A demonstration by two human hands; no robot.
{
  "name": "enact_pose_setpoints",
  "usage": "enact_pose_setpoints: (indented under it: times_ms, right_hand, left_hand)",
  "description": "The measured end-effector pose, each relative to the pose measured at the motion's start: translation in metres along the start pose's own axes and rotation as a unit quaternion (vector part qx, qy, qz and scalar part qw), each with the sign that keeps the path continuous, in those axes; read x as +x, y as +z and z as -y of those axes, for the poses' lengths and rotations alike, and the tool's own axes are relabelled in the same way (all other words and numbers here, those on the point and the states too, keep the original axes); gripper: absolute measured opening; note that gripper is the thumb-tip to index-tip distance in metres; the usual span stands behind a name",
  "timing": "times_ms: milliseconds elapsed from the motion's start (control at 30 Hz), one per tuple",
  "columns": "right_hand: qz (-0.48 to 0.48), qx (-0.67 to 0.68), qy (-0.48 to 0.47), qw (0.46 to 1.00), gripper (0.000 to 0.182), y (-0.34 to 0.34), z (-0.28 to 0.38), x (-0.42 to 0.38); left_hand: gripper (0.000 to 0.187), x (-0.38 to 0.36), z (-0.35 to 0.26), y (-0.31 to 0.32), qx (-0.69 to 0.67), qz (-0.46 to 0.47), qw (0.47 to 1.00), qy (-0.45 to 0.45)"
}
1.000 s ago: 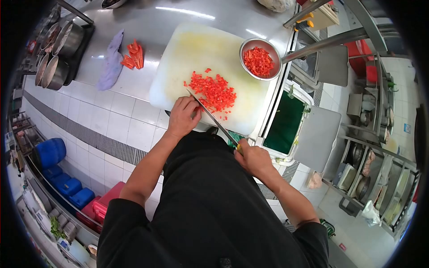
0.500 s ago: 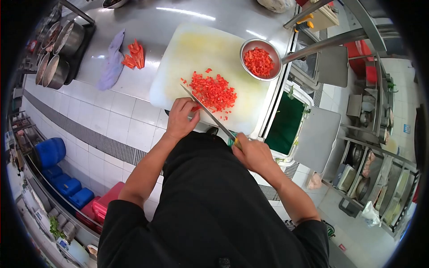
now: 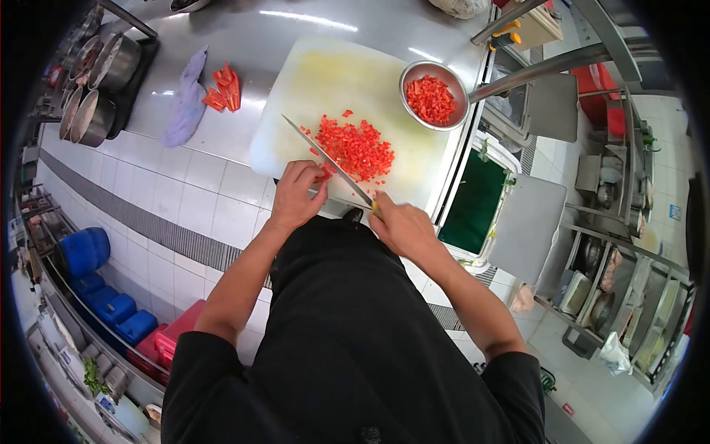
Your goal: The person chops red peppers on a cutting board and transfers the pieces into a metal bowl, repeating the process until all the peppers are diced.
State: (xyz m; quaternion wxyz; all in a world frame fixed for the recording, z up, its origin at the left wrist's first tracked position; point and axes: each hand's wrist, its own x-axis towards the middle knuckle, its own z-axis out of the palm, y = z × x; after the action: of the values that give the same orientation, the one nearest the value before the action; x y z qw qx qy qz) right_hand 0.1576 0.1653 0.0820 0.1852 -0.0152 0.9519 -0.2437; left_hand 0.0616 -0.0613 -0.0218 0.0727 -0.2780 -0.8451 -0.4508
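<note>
My right hand (image 3: pixel 399 223) grips the handle of a long kitchen knife (image 3: pixel 329 160), its blade slanting up and left across the near part of the white cutting board (image 3: pixel 303 85). At the board's near edge my left hand (image 3: pixel 299 196) has its fingers curled on a piece of red pepper (image 3: pixel 326 172), mostly hidden by the fingers, close beside the blade. Beyond the knife lies a heap of diced red pepper (image 3: pixel 359 150). A steel bowl (image 3: pixel 464 111) with more diced pepper stands on the board's right corner.
Several larger red pepper pieces (image 3: pixel 229 87) and a purple cloth (image 3: pixel 185 103) lie on the steel counter (image 3: pixel 237 29) to the left. Steel pots (image 3: pixel 96 118) stand at far left. Right of the board is a green-lined bin (image 3: pixel 471 200); a metal post (image 3: pixel 547 72) rises nearby.
The knife and my right hand have moved up and left, so the blade's tip reaches farther over the board. My left hand stays nearly in place.
</note>
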Motion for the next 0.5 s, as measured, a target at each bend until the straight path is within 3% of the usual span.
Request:
enact_pose_setpoints:
  times_ms: [167,300,367,500]
  right_hand:
    - [0.103,-0.024,0.069,0.992,0.029,0.003,-0.019,-0.056]
    - [0.073,-0.010,0.062,0.995,0.029,0.035,-0.020,-0.030]
    - [-0.004,-0.010,0.004,1.000,0.030,0.042,-0.011,0.001]
    - [-0.042,0.013,-0.057,0.997,0.031,0.033,-0.004,0.027]
  left_hand:
    - [0.019,-0.003,0.009,0.010,0.013,-0.003,1.000,0.007]
    - [0.018,-0.004,0.012,0.012,0.032,-0.005,0.999,0.021]
    - [0.018,-0.001,0.011,0.010,0.033,-0.004,0.999,0.027]
    - [0.018,-0.001,0.003,0.000,0.021,-0.005,1.000,0.016]
